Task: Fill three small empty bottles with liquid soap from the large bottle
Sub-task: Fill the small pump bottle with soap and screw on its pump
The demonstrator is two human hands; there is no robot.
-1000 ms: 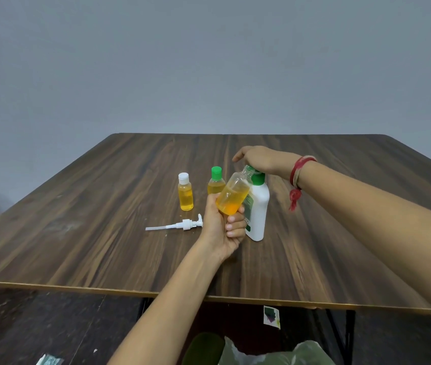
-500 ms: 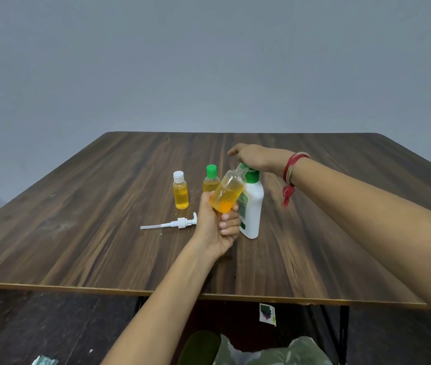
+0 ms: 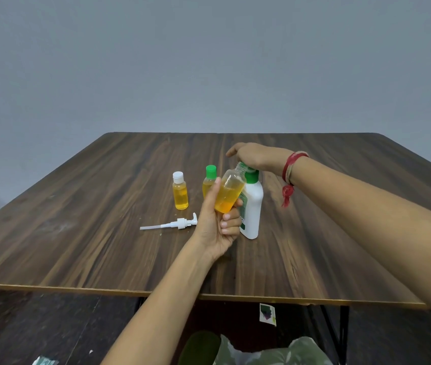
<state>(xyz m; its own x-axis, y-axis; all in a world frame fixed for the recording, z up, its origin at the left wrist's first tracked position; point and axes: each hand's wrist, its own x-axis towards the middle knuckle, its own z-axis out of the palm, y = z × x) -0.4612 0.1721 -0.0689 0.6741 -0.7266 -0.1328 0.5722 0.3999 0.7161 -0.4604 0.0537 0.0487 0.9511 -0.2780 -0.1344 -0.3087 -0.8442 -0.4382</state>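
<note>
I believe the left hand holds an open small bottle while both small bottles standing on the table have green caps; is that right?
Not quite: in the head view, the green-capped bottle stands beside a white-capped bottle. The left hand does hold the open small bottle.

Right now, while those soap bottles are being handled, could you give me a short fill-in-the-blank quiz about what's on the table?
1. The left hand grips a tilted small bottle with no ____ on its neck.
2. The white-capped bottle stands beside one with a ____ cap.
3. The pump lies flat on the table, to the ____ of the left hand.
4. The right hand is above the large bottle, whose body is ____.

Missing words: cap; green; left; white.
</note>
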